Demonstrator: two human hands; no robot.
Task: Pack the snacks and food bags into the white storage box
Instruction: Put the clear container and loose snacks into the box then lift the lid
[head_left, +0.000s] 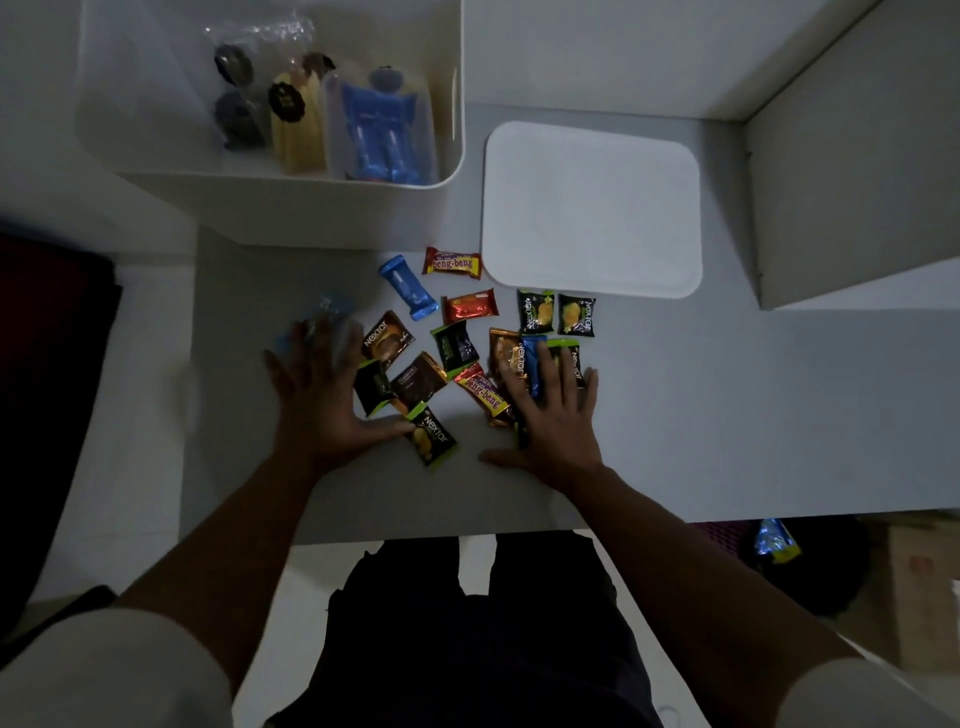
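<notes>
My white storage box (291, 202) sits at the far left of the grey table (727, 415), open, with bagged food already standing inside. Near it, my left hand (322, 395) lies flat with fingers spread, blurred at the tips over a blue wrapper (324, 312), thumb touching a green-edged Nextar packet (431, 439). I judge I am raking the loose snacks together to scoop them. A blue bar (408, 286) lies between, its long axis running far-left to near-right. My right hand (550, 415) presses, fingers spread, on another blue bar (532, 364) pointing away from me. The white lid (592, 208) rests far right, set aside so the box stays open.
</notes>
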